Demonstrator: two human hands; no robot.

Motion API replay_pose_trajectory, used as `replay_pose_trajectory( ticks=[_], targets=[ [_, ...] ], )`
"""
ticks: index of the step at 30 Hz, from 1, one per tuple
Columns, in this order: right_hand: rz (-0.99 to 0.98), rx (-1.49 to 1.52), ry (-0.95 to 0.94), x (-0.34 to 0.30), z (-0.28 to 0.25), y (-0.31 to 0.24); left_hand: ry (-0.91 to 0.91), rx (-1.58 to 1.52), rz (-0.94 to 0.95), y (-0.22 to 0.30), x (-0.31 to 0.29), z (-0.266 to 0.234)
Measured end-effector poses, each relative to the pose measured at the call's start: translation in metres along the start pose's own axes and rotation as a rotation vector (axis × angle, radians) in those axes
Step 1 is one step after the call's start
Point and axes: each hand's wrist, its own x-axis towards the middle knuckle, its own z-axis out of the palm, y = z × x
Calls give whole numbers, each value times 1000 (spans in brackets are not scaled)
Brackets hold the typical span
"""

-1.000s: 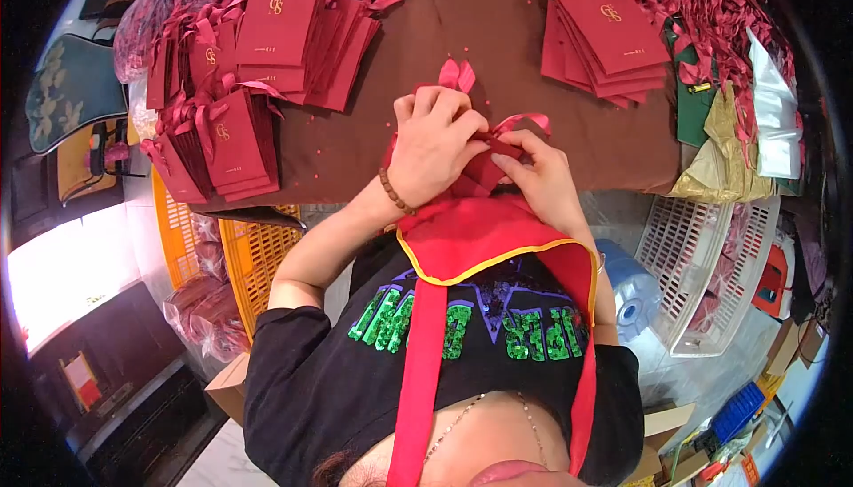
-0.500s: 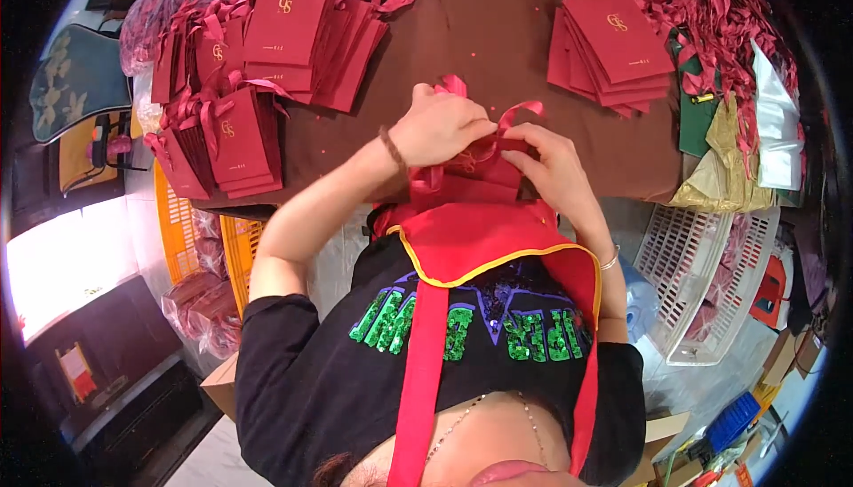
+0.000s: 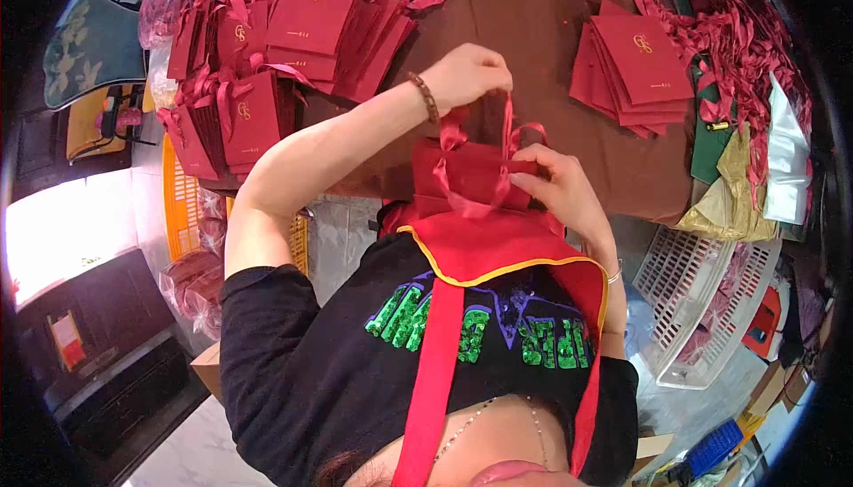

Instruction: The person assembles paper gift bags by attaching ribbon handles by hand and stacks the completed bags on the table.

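A dark red paper gift bag (image 3: 460, 174) stands at the table's near edge, close against my apron, with ribbon loops at its top. My left hand (image 3: 469, 76) is raised beyond the bag, its fingers pinched on a pinkish-red ribbon (image 3: 508, 123) that is drawn up taut. My right hand (image 3: 566, 182) is at the bag's right side, thumb and fingers closed on its upper edge, close to where the ribbon runs. Another ribbon loop hangs down over the bag's near face. Whether the right fingers also hold ribbon cannot be made out.
Several red bags with ribbon handles (image 3: 253, 123) stand grouped on the left of the brown-covered table (image 3: 498, 25). A fanned stack of flat red bags (image 3: 641, 65) lies at right, beside a heap of loose ribbons (image 3: 742, 69). White baskets (image 3: 693, 309) and an orange crate (image 3: 180, 203) stand below.
My left hand has moved up and away from the bag, pulling the ribbon up with it. The right hand has stayed at the bag's right side. The whole view has shifted slightly.
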Motion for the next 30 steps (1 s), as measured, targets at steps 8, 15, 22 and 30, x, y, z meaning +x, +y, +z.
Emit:
replay_pose_trajectory(
  ticks=[8,15,22,30],
  targets=[
    [48,242,-52,6,5,21,232,484,257,1,3,-22],
    [54,180,-47,-2,10,18,31,424,-108,-16,-46,-25],
    [-7,187,-2,0,19,23,310,388,144,-14,-65,-6],
    [22,113,-69,7,15,11,130,283,-209,6,-30,2]
  ],
)
